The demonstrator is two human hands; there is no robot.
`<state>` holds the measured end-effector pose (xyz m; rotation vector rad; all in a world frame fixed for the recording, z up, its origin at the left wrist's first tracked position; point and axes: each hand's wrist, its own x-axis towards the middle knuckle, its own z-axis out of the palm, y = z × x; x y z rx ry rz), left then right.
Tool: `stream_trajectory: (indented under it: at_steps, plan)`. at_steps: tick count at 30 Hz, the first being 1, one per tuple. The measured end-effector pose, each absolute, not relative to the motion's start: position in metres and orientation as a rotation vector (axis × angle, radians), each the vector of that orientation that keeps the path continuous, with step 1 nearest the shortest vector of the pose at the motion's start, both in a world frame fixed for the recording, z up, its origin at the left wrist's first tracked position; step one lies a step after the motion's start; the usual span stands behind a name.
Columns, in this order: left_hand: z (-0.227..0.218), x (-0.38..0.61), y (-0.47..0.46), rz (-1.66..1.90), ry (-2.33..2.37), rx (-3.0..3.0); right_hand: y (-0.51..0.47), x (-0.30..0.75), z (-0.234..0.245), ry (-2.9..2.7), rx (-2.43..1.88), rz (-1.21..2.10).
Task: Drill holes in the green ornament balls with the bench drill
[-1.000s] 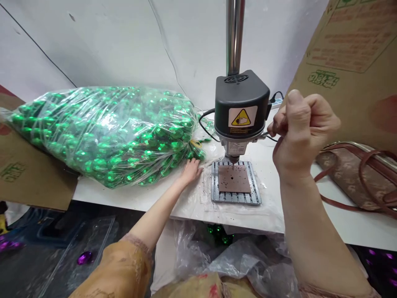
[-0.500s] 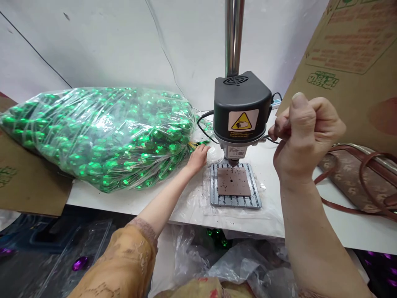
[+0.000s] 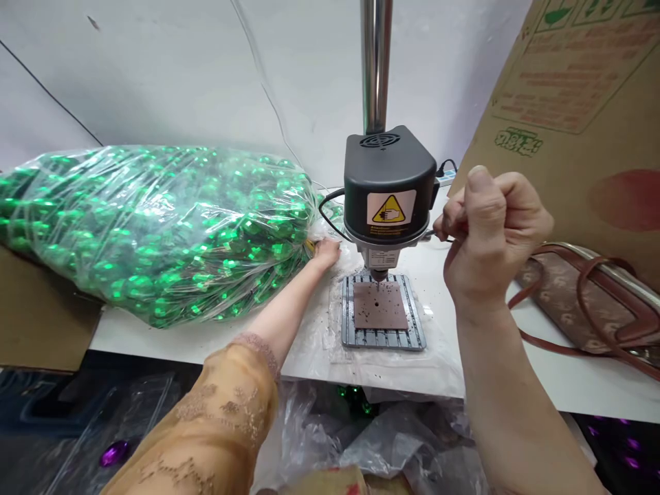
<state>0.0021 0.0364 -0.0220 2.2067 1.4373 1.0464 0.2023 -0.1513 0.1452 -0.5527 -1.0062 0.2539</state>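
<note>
A black bench drill press point(image 3: 389, 182) with a yellow warning label stands on a chrome column. Its bit points down over a brownish square board point(image 3: 381, 316) that has a small dark hole and lies on the slotted metal base point(image 3: 348, 337). My right hand point(image 3: 492, 230) is closed in a fist around the thin lever at the machine's right side. My left hand point(image 3: 327, 253) is at the gathered mouth of a clear plastic bag point(image 3: 170, 234) filled with shiny green faceted beads. Its fingertips are partly hidden there, beside something yellow, so its grip is unclear.
Dark shavings are scattered on the board and around the base. A patterned brown handbag point(image 3: 562, 295) with straps lies at the right, before a large cardboard box point(image 3: 546, 103). Crumpled clear plastic point(image 3: 392, 433) hangs below the white table's front edge point(image 3: 320, 364).
The camera view has shifted, so most things appear farther left. My left hand has turned slightly toward the bag's mouth. My right hand stays on the lever.
</note>
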Motion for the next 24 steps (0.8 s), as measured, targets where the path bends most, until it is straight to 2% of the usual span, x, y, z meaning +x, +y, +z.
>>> stream_trajectory:
  at_steps: [3,8,13,24]
  plan:
    - [-0.026,-0.008,0.013,1.059,1.362,2.191,-0.151,0.202,0.145,-1.006,-0.555,0.248]
    - [-0.031,-0.027,-0.047,1.538,1.122,1.554,-0.151,0.202,0.144,-1.004,-0.574,0.233]
    - [-0.03,-0.027,-0.09,1.372,0.858,0.915,-0.151,0.202,0.143,-1.006,-0.555,0.239]
    - [-0.054,0.011,-0.108,1.198,0.975,1.367,-0.148,0.201,0.146,-0.965,-0.56,0.252]
